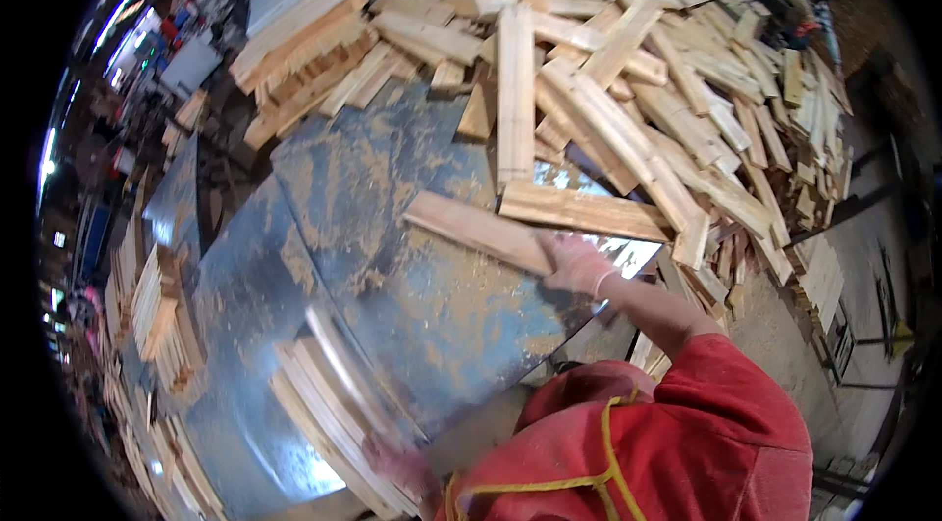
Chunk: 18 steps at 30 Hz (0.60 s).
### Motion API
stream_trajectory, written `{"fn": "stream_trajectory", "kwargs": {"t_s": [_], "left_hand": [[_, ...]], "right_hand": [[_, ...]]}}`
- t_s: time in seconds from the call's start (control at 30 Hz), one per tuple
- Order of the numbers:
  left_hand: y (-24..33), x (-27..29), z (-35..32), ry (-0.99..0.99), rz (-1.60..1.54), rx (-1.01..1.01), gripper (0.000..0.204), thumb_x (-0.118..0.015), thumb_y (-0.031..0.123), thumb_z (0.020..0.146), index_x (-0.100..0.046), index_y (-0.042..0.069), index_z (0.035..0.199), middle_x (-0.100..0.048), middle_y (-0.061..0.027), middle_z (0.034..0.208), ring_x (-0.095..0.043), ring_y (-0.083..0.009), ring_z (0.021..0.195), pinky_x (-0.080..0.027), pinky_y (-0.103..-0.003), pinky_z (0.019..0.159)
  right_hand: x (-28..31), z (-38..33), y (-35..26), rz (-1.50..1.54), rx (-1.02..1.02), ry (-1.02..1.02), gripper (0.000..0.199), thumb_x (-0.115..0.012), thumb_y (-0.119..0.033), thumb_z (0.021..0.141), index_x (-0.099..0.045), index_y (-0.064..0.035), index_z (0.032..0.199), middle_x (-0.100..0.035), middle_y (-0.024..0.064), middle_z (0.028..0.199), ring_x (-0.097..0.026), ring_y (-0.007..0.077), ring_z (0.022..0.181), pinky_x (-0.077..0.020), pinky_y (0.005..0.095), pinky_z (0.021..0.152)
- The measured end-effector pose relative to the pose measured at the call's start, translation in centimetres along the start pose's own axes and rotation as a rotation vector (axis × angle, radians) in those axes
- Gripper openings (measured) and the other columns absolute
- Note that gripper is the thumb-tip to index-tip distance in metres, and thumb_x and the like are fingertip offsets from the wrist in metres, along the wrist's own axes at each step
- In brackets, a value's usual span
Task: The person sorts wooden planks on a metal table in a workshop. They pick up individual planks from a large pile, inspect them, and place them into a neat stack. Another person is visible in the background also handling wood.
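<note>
My right hand (pixel 579 264), which seems to wear a thin pale glove, is closed on the near end of a wooden board (pixel 481 232). That board lies at a slant over the sawdust-strewn metal table (pixel 392 178). Lower left, my left hand (pixel 402 462) is at the near end of a row of long, thin boards (pixel 324 413) set side by side. Motion smears its fingers, so its grip does not show. A shiny pale strip (pixel 339 359), also blurred, runs along the right side of this row.
A large loose heap of boards (pixel 677 109) covers the far right, with one board (pixel 589 210) lying just beyond my right hand. Neatly stacked boards (pixel 304 60) stand at the far left of the table. More bundles (pixel 162 315) stand beyond its left edge.
</note>
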<state>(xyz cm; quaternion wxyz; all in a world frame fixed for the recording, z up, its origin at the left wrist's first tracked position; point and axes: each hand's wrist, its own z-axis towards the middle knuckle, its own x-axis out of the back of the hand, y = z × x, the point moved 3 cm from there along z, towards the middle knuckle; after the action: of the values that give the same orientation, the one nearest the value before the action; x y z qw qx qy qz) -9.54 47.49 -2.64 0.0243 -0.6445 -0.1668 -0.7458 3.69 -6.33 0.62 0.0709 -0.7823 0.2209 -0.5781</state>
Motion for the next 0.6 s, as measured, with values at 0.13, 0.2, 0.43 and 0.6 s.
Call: {"fn": "stream_trajectory", "kwargs": {"t_s": [0.13,0.2,0.43,0.6], "left_hand": [[-5.0,-1.1,-1.2,0.134,0.484,-0.152,0.062,-0.064,0.026,0.088,-0.06,0.0,0.143,-0.061,-0.0237,0.145,-0.056,-0.0433,0.133,-0.044,-0.059,0.113],[-4.6,-0.9,-1.3,0.127,0.447,-0.157,0.061,-0.059,0.031,0.092,-0.06,0.002,0.145,-0.061,-0.0217,0.146,-0.057,-0.0437,0.132,-0.043,-0.059,0.114],[10.2,4.4,2.5,-0.181,-0.04,-0.163,0.079,-0.085,0.024,0.07,-0.059,-0.002,0.139,-0.057,-0.0279,0.143,-0.055,-0.0478,0.132,-0.042,-0.054,0.115],[16.8,-2.1,3.1,-0.428,-0.154,-0.44,0.088,-0.085,0.042,0.073,-0.057,-0.001,0.144,-0.054,-0.0283,0.15,-0.051,-0.0479,0.138,-0.042,-0.053,0.117]], "right_hand": [[-4.0,-6.9,-5.3,0.606,0.001,-0.232,0.086,-0.079,-0.04,0.076,-0.053,-0.0044,0.15,-0.072,0.0225,0.124,-0.071,0.0324,0.11,-0.0555,0.0426,0.097],[-7.1,-9.5,-9.0,0.714,0.069,-0.338,0.097,-0.08,-0.043,0.076,-0.047,-0.0034,0.158,-0.07,0.0215,0.135,-0.068,0.0312,0.121,-0.0487,0.0378,0.11],[15.7,1.5,-5.8,0.621,0.196,0.416,0.094,-0.077,-0.055,0.089,-0.045,-0.0028,0.16,-0.062,0.0223,0.146,-0.06,0.0316,0.133,-0.0455,0.0413,0.115],[32.3,10.8,5.8,0.743,0.241,0.734,0.11,-0.071,-0.071,0.088,-0.035,-0.0003,0.164,-0.049,0.0278,0.161,-0.054,0.0366,0.144,-0.0376,0.0454,0.124]]}}
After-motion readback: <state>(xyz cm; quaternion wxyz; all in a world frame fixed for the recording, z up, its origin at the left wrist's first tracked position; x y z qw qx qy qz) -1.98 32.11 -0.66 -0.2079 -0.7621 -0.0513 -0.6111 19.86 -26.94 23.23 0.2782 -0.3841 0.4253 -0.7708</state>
